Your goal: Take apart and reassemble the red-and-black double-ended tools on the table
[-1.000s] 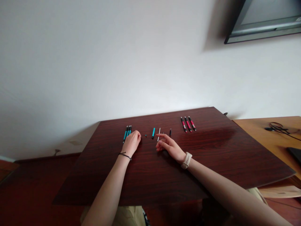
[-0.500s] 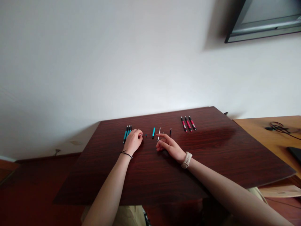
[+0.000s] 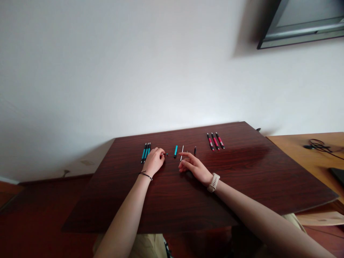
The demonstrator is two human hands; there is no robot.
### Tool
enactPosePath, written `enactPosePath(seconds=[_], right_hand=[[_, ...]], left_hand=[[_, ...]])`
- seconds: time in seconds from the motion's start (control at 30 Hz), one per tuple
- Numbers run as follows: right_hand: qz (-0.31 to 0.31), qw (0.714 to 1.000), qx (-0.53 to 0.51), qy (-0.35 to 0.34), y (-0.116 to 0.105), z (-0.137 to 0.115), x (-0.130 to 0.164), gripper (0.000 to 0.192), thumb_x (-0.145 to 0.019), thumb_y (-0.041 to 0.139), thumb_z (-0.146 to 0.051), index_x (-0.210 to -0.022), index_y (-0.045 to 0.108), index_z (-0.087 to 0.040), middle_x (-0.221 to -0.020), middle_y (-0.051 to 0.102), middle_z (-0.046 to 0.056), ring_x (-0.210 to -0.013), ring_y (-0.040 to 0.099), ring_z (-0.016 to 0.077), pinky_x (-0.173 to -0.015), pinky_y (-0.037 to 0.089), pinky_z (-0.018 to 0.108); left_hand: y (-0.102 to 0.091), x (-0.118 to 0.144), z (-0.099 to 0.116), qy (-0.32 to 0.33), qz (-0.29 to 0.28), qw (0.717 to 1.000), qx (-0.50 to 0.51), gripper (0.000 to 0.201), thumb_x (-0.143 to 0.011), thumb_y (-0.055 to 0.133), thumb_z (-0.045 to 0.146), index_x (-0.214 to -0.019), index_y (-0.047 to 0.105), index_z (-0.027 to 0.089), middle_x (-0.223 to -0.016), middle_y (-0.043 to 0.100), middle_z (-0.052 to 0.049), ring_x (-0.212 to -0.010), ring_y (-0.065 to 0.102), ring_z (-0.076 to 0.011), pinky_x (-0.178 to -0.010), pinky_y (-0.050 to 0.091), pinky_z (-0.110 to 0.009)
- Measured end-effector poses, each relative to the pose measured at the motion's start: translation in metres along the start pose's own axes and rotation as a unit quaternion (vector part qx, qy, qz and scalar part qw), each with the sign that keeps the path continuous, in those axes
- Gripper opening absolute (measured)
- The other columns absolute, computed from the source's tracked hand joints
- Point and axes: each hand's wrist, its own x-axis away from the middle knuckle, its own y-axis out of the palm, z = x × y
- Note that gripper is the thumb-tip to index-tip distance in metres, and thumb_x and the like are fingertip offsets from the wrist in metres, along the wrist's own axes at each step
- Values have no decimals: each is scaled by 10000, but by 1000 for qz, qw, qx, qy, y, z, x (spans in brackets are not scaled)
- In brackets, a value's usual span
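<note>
My left hand (image 3: 155, 161) rests curled on the dark wooden table (image 3: 242, 179), just right of three teal pens (image 3: 145, 152). Its fingertips touch a small teal pen piece (image 3: 166, 154); whether they pinch it is too small to tell. Right of that lie a teal pen barrel (image 3: 175, 151), a thin white refill (image 3: 182, 153) and a small black tip (image 3: 195, 151). My right hand (image 3: 194, 167), with a pale watch on the wrist, lies on the table holding nothing. Its fingers are apart and the forefinger points out just below the refill.
Three red pens (image 3: 215, 141) lie side by side at the back right of the table. A lighter wooden desk (image 3: 301, 150) with a black cable (image 3: 317, 145) stands to the right. A white wall rises behind, with a dark screen (image 3: 301, 25) at the top right.
My left hand has slid to the right, from beside the teal pens up to the small teal piece. My right hand has stayed put.
</note>
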Motion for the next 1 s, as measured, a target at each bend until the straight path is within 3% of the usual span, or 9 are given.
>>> enactPosePath(seconds=[0.13,0.23,0.4,0.5,0.63,0.77,0.87,1.0], right_hand=[[2,1000,14,-10,2,-4,3,526,-982,672,-511,-1400,551,-214,-911,722,30,-796,714,191,-763,561,343],[32,994,77,-64,2,-14,10,403,-1021,615,-484,-1322,618,-216,-808,648,-4,-711,625,171,-701,518,321],[213,940,192,-185,-16,-29,17,302,-1042,569,-417,-1267,637,-226,-916,619,29,-774,577,190,-722,500,328],[279,905,261,-188,-37,-23,9,368,-999,596,-376,-1328,596,-211,-1009,628,60,-792,585,204,-754,525,351],[251,875,391,-138,-60,-1,-8,440,-905,682,-359,-1307,643,-182,-1015,633,79,-765,595,218,-827,546,413],[236,864,434,-103,-68,10,-17,247,-927,669,-381,-1095,729,-210,-972,669,80,-782,633,229,-803,549,392],[214,878,412,-117,-66,7,-15,200,-958,654,-388,-1021,740,-219,-1028,713,92,-798,670,222,-816,549,379],[121,915,363,-130,-59,-1,-9,229,-1001,615,-363,-1148,736,-236,-1020,788,63,-854,729,236,-842,551,365]], left_hand=[[0,1,0,-1,1,1000,5,199,-910,588,54,-977,686,214,-931,672,-58,-877,661,-233,-834,533,-356],[1,4,-2,-3,6,1000,12,204,-909,592,57,-1008,671,217,-897,659,-48,-874,658,-235,-830,530,-356],[-7,8,1,2,58,998,-3,254,-899,593,59,-1088,644,222,-935,655,-52,-941,651,-254,-897,529,-385],[-17,6,12,21,116,993,-11,271,-928,562,68,-1130,638,231,-996,657,-67,-1008,642,-264,-944,525,-399],[-27,2,40,60,148,987,11,235,-985,520,89,-1119,651,231,-1055,661,-84,-1044,635,-261,-952,524,-396],[-17,-1,75,76,116,988,74,195,-1020,521,129,-1088,673,230,-1063,675,-78,-1058,648,-245,-955,527,-379],[5,-6,98,76,67,985,143,147,-1020,594,193,-1111,704,227,-1044,686,-73,-1022,668,-228,-941,541,-353],[31,-20,114,47,41,964,257,221,-1015,651,266,-1211,745,226,-1037,712,-65,-881,683,-188,-856,564,-324]])
